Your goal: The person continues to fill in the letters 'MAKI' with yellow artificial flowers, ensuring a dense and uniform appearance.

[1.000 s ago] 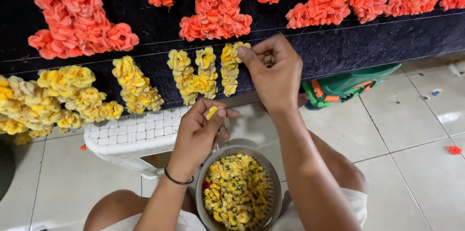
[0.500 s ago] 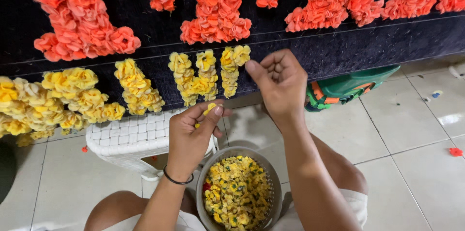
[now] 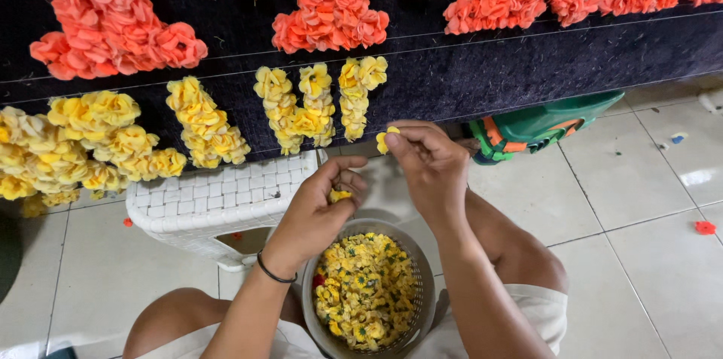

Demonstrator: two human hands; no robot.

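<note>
The right hand [image 3: 433, 167] pinches a small yellow flower [image 3: 384, 139] at its fingertips, just below the dark cloth board [image 3: 527, 73]. The left hand [image 3: 316, 212] cups another yellow bloom [image 3: 339, 195] over the grey basket [image 3: 425, 284] of flowers. These look light, soft, easily crushed — best held gently by the base.

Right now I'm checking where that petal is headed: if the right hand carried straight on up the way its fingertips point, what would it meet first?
Probably the yellow flower column pinned on the dark cloth board, just above the right hand and its yellow petal; depth is unclear, though.
</note>
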